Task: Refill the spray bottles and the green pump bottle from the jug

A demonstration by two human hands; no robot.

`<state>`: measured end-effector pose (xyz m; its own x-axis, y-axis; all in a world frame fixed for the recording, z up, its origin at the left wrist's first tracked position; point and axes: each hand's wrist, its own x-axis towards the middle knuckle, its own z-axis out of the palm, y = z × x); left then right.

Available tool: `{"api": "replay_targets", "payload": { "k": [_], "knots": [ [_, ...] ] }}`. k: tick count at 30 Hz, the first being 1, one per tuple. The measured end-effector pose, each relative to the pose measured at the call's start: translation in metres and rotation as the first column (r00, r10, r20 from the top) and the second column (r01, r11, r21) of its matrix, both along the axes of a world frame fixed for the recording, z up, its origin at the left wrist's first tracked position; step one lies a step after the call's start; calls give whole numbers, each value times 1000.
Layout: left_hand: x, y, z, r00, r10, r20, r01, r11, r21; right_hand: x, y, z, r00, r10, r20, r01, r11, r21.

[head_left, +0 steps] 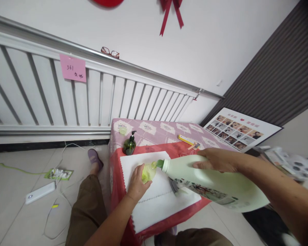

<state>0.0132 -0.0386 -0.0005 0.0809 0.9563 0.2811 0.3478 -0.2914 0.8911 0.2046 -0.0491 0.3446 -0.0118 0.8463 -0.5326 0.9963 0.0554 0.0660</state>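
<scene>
in the head view, the right hand [218, 160] grasps a large pale-green plastic bottle [215, 179], its long axis slanting, neck toward the left hand [137, 184]. this hand, nearer to the mouth, grips a small see-through yellow-green bottle [149, 172] above the white scalloped mat [151, 212]. whether the mouths touch, i cannot tell. the large one looks smooth, with printed label.

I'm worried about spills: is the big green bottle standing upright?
No, the right hand holds the bottle tipped, its mouth toward the left hand.
</scene>
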Motion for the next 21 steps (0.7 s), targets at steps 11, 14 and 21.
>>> {"api": "replay_targets", "payload": {
  "k": [11, 14, 21],
  "knots": [
    [-1, 0, 3, 1000, -9, -22, 8, 1000, -25, 0, -1, -1, 1000, -1, 2, 1, 1000, 1],
    [-1, 0, 3, 1000, -7, -21, 7, 1000, -21, 1, 0, -2, 1000, -3, -4, 3, 1000, 5],
    [-1, 0, 2, 1000, 0, -16, -1, 1000, -12, 0, -1, -1, 1000, -7, 16, 7, 1000, 2]
  ]
}}
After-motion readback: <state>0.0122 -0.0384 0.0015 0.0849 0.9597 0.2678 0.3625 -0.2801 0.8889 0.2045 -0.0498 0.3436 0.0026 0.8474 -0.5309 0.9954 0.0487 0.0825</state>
